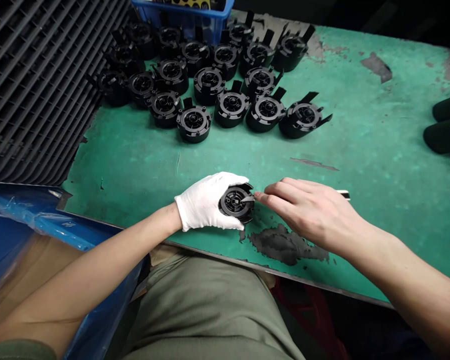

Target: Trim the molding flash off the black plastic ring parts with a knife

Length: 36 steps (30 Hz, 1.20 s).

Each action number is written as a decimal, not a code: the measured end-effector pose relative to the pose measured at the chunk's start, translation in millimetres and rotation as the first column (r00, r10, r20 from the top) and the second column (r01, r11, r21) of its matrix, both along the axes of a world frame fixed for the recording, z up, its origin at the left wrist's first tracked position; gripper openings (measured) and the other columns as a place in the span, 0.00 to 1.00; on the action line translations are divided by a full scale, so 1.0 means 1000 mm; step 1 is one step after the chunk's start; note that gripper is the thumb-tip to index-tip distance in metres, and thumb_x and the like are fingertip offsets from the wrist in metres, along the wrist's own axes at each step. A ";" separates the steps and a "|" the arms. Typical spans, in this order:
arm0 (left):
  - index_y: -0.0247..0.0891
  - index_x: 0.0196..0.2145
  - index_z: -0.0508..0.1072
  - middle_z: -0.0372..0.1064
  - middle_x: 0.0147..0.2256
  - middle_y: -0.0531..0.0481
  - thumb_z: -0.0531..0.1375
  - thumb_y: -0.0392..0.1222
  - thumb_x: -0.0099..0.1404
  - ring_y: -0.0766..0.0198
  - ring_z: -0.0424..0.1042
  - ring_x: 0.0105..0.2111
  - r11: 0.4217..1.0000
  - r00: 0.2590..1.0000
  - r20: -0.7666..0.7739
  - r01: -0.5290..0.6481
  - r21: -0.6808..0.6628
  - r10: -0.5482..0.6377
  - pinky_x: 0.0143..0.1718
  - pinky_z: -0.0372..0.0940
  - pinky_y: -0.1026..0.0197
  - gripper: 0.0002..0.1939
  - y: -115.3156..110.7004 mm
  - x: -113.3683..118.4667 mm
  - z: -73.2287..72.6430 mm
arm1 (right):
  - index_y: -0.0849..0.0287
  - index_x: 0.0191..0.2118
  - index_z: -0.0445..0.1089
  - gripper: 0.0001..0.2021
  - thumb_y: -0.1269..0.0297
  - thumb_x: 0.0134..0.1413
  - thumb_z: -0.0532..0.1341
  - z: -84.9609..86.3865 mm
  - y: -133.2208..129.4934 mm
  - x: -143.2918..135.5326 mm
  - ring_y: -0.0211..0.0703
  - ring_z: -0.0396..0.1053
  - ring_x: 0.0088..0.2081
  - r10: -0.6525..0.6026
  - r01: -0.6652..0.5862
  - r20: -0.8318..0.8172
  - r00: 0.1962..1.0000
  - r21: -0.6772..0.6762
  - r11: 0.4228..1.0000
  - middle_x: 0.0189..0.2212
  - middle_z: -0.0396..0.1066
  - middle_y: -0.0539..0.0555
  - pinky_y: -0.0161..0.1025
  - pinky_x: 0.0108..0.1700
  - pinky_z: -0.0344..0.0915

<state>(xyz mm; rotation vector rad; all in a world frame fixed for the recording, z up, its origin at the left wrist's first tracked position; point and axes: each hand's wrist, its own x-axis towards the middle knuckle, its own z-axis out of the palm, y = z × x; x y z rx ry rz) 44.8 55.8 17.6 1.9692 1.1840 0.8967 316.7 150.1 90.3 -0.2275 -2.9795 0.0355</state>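
My left hand (pixel 206 202), in a white glove, is closed around a round black plastic housing (pixel 235 201) just above the green table's front edge. Its ribbed, ringed face is turned up towards me. My bare right hand (pixel 303 205) grips a slim knife (pixel 248 199) with a pale metal blade. The blade's tip rests over the right part of the housing's face. Most of the knife's handle is hidden in my palm; its end (pixel 344 195) sticks out behind the hand.
Several similar black housings (pixel 194 120) stand in rows at the back of the green table (pixel 360 135). Behind them is a blue bin (pixel 183 22). Stacked black grids (pixel 41 75) rise at the left. Dark cylindrical parts (pixel 444 135) stand at the right edge.
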 end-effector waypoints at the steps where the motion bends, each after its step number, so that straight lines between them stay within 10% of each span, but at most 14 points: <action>1: 0.40 0.66 0.68 0.75 0.62 0.35 0.81 0.60 0.55 0.40 0.76 0.63 1.000 1.000 0.000 -0.002 -0.003 0.002 0.68 0.71 0.38 0.49 0.000 0.000 0.000 | 0.58 0.51 0.76 0.15 0.78 0.75 0.53 0.000 -0.002 0.001 0.44 0.71 0.37 -0.013 0.013 0.000 1.000 0.009 1.000 0.42 0.80 0.57 0.42 0.38 0.64; 12: 0.41 0.68 0.67 0.74 0.64 0.35 0.80 0.61 0.56 0.40 0.75 0.64 1.000 1.000 -0.020 -0.003 0.006 0.003 0.69 0.70 0.38 0.50 -0.001 0.000 -0.002 | 0.54 0.58 0.75 0.13 0.73 0.73 0.62 -0.019 -0.012 0.013 0.44 0.75 0.40 -0.194 0.165 -0.162 0.968 -0.178 0.970 0.44 0.80 0.56 0.39 0.38 0.67; 36: 0.39 0.68 0.66 0.74 0.63 0.36 0.79 0.56 0.58 0.41 0.76 0.63 0.999 0.999 -0.040 -0.013 0.030 0.014 0.69 0.70 0.40 0.47 -0.002 0.001 0.001 | 0.63 0.59 0.69 0.13 0.77 0.73 0.59 -0.007 -0.055 0.007 0.49 0.70 0.37 -0.228 0.236 -0.068 0.971 0.128 0.963 0.41 0.79 0.60 0.44 0.38 0.68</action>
